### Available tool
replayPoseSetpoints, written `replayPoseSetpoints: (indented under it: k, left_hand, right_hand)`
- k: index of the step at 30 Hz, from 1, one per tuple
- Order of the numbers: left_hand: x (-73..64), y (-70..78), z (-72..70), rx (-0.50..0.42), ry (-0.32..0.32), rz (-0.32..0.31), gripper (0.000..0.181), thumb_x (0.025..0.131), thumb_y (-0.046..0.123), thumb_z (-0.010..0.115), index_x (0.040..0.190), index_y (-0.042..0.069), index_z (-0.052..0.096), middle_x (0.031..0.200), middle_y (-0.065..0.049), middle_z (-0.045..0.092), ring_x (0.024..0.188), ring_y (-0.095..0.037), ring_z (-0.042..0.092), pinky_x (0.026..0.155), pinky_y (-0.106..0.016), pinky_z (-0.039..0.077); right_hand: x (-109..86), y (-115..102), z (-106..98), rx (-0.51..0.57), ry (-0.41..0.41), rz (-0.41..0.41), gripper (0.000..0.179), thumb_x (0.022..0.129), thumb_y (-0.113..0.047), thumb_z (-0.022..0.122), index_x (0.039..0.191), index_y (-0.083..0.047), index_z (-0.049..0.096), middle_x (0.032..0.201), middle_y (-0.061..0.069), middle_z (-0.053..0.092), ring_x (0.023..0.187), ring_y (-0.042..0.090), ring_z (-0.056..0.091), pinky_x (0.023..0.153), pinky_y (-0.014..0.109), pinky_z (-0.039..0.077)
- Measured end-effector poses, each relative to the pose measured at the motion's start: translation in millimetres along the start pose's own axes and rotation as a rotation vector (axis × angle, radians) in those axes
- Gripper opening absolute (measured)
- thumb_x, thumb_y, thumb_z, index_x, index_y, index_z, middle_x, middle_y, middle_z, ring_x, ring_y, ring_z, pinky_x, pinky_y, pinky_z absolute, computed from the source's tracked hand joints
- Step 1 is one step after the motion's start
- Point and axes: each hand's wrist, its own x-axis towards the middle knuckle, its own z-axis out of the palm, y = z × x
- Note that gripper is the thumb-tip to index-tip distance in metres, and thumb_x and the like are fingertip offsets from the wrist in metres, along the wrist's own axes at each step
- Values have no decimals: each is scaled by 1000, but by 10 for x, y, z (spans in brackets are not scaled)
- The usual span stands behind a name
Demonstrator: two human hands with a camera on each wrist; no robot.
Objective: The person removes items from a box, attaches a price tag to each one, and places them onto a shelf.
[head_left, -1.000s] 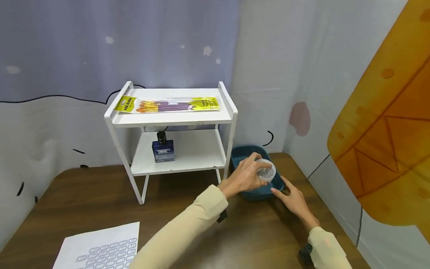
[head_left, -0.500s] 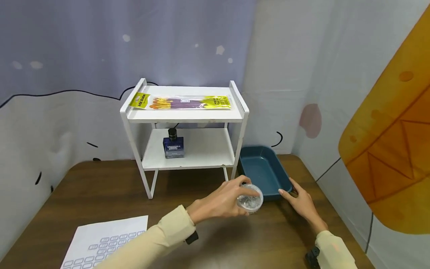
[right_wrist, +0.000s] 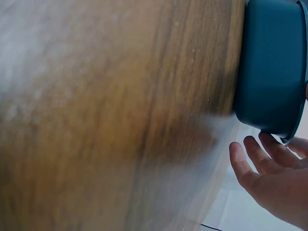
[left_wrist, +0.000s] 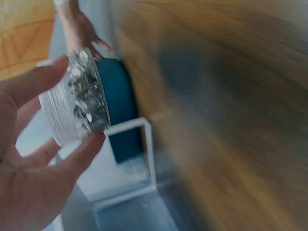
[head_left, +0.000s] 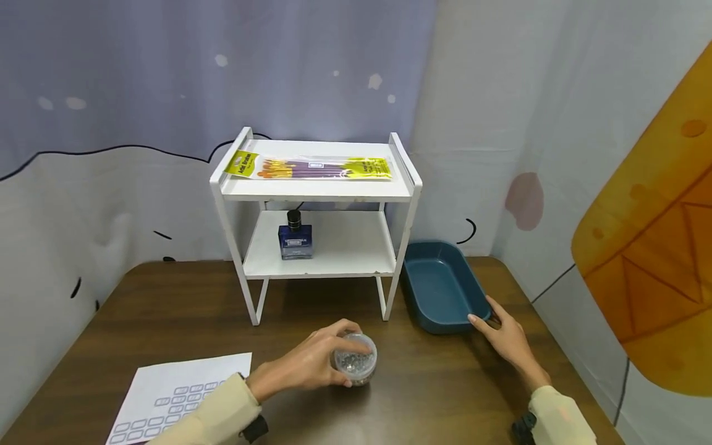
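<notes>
My left hand (head_left: 319,358) grips a small clear round jar (head_left: 356,360) by its sides, above the brown table. In the left wrist view the jar (left_wrist: 79,98) shows shiny silvery pieces through its wall, and my thumb and fingers curl around it. At the right, a teal rectangular tray (head_left: 445,324) sits on the table beside the rack. My right hand (head_left: 508,340) holds its near right corner between thumb and fingers. From the right wrist, the fingers of that hand (right_wrist: 274,173) appear at the tray's outer side (right_wrist: 272,67), while the thumb is mostly hidden.
A white two-tier rack (head_left: 317,269) stands at the back. On its top lies a packet of paint brushes (head_left: 311,168); its lower shelf bears a dark blue bottle (head_left: 295,240). A printed sheet (head_left: 183,371) lies front left, partly under the left sleeve. Curtains hang behind.
My left hand has carried the jar from over the tray leftward and nearer to me, above the open table. The right hand has stayed at the tray's corner. The head view has shifted slightly.
</notes>
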Motion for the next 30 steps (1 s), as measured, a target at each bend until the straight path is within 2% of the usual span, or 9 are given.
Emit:
replayPoseSetpoints:
  k: [7,12,19,30]
  left_hand:
    - [-280,-216,25,8,-38,-8,56,71,14,89,124,24,71,134,-9,54,115,-30,61,93,-36,54]
    - [-398,-344,67,17,-65,-7,58,71,12,88,125,24,70,134,-12,54,115,-29,61,94,-36,53]
    - [-457,-452,75,35,-99,-8,62,69,8,87,127,22,70,136,-11,54,116,-30,61,97,-38,52]
    - [-479,-531,84,29,-158,-4,62,73,7,86,130,21,67,139,-11,51,120,-30,59,100,-39,51]
  right_hand:
    - [-12,4,-7,0,-2,-5,85,98,-47,60,159,-4,19,151,33,39,134,49,46,105,63,42]
    - [-21,-11,-18,-7,-6,-3,85,98,-47,59,159,-3,18,150,34,39,134,51,46,105,63,42]
    - [-25,-21,-13,-15,-7,-10,85,99,-46,58,158,-2,19,150,34,40,133,51,46,105,64,42]
    - [-12,-22,-2,-23,-3,-15,85,98,-47,59,158,-2,19,149,34,41,132,51,47,105,65,41]
